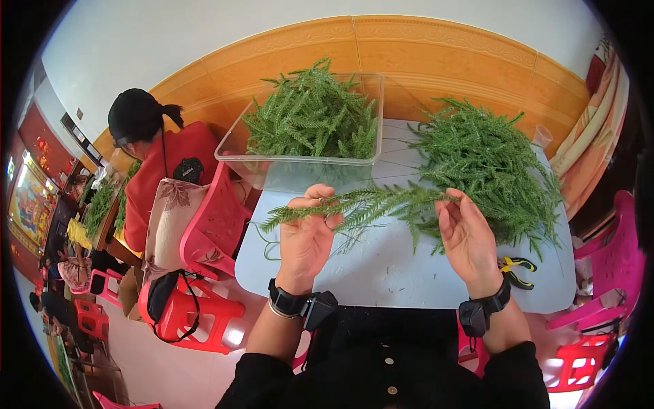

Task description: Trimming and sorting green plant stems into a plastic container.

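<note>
A green, fern-like artificial sprig (368,204) stretches between my hands above the pale table (381,283). My left hand (304,242) is closed round its left part, with leafy tips and thin stems sticking out past the fingers. At the other end, my right hand (471,238) pinches the sprig between thumb and fingertips. Just behind and right of it lies a big heap of similar green sprigs (484,174). A clear plastic bin (300,162) at the table's back left holds a tall pile of greenery (310,112).
Yellow-and-black pliers (518,271) lie near the table's right edge. A clear cup (542,136) stands at the back right. To the left, a person in red (160,170) sits on a pink chair (216,221); a red stool (204,313) carries a black bag (163,298).
</note>
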`<state>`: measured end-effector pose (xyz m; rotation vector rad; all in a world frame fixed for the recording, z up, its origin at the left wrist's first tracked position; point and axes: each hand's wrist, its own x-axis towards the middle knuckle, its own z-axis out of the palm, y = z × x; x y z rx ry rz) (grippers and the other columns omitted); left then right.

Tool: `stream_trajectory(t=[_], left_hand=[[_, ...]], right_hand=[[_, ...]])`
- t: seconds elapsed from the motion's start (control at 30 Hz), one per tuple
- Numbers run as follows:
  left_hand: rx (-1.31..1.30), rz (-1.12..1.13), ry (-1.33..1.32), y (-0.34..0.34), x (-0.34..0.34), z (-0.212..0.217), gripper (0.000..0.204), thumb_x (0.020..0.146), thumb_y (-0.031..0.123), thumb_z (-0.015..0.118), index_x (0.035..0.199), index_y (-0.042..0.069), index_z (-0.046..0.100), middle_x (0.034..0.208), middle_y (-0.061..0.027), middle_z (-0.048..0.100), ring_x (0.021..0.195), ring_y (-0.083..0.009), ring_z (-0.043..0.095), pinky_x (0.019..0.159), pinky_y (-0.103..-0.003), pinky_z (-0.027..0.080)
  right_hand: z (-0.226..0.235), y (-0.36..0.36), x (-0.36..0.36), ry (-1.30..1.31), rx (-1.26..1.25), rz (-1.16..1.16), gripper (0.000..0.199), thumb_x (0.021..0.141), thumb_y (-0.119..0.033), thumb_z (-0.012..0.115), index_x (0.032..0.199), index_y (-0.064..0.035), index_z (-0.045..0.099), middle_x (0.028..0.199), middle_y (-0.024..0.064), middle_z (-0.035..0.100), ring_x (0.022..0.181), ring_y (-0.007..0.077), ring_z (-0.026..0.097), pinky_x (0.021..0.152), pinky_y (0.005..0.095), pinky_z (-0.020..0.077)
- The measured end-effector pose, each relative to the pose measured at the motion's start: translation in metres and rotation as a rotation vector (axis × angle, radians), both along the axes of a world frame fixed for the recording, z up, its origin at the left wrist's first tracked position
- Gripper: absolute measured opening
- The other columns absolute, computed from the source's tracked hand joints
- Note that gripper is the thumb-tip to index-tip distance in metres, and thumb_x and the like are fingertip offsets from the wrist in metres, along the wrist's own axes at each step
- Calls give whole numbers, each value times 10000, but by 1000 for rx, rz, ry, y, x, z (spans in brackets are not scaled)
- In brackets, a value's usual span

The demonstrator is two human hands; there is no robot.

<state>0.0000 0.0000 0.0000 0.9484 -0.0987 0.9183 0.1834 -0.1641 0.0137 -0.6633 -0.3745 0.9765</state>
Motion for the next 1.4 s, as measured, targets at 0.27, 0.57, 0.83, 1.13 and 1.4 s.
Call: stream_trajectory(t=[0.27, 0.57, 0.83, 1.13, 1.4], left_hand=[[88, -8, -93, -6, 9, 12, 132, 806, 206, 566, 849, 89, 525, 1242, -134, 387, 1197, -224, 315, 962, -420, 281], [198, -67, -124, -1, -4, 13, 100, 781, 146, 590, 806, 66, 537, 1114, -178, 494, 1104, -290, 417, 927, -409, 322], [573, 181, -19, 18, -13, 8, 81, 757, 109, 603, 778, 47, 556, 985, -170, 562, 1034, -300, 466, 878, -417, 369], [306, 2, -81, -7, -7, 24, 122, 813, 152, 549, 816, 46, 489, 951, -198, 568, 900, -335, 554, 894, -483, 335], [345, -79, 29, 0, -7, 15, 159, 814, 203, 549, 809, 62, 475, 773, -168, 603, 765, -323, 600, 922, -503, 296]], right_hand=[[12, -2, -8, -40, 169, 12, 205, 908, -262, 362, 874, -89, 467, 888, 23, 519, 955, 158, 513, 668, 193, 473], [22, 1, 4, -614, 231, -2, 275, 919, -320, 278, 772, -112, 380, 684, 15, 473, 731, 179, 579, 462, 197, 444], [19, 4, 1, -531, 153, -34, 270, 918, -324, 282, 780, -114, 384, 672, 17, 477, 691, 181, 586, 418, 183, 410], [8, 5, -1, -398, 67, 21, 264, 919, -316, 283, 795, -111, 393, 683, 26, 500, 690, 164, 591, 416, 179, 402], [10, 4, 1, -469, 59, 56, 283, 921, -301, 276, 788, -82, 396, 660, 53, 511, 679, 189, 593, 407, 195, 411]])
